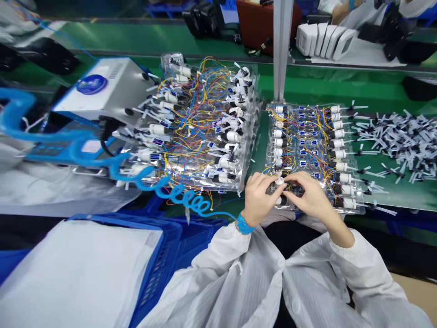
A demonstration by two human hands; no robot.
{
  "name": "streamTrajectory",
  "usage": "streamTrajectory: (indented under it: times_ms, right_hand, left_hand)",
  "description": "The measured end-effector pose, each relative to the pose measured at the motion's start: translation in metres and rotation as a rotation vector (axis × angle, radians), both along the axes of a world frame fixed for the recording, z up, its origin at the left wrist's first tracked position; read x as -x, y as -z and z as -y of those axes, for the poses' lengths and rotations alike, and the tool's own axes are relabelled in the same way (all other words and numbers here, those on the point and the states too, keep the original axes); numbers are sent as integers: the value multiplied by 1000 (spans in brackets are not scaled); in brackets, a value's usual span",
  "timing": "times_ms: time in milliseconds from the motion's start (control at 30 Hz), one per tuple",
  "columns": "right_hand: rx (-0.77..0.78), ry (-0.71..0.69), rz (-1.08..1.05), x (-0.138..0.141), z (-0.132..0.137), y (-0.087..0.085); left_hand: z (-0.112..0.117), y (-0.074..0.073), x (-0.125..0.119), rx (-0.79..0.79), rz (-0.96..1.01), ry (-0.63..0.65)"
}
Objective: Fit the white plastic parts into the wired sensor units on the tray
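My left hand (261,196), with a blue coiled-cord wrist strap (244,224), pinches a small white cylindrical part (279,180) between thumb and fingers. From the other side my right hand (309,195) closes its thumb and index finger on the same part. Both hands are over the near left end of a clear plastic tray (359,207). Two columns of white-and-black cylindrical parts (339,154) lie in it, with coloured wires (321,119) and small blue-labelled pieces between them. White strips stick out from the right column. My fingers hide some of the held part.
Left of the tray stand stacked clear trays (205,182) of wired parts. A heap of white-and-black strip pieces (406,141) covers the bench at right. A metal post (282,50) rises behind the tray. Far left are a white box-shaped device (102,91) and a blue coiled cord (150,180).
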State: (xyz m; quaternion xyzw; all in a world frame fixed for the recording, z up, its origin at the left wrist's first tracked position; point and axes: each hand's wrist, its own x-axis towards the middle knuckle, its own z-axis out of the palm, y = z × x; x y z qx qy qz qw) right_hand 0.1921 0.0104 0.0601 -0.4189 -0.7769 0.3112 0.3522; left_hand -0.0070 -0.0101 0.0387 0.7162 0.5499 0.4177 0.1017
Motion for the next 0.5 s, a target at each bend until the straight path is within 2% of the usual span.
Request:
streamTrajectory:
  times_ms: [233,367,433,500]
  right_hand:
    - [-143,-52,59,16,-1,10]
    - [-251,-22,74,13,1,-3]
    - [-276,-68,204,15,2,-13]
    - [-286,-141,374,24,2,-19]
  left_hand:
    - [4,-4,8,91,270,91]
    - [19,-9,17,93,276,52]
    - [29,-11,23,115,242,59]
    - [38,-11,29,221,264,95]
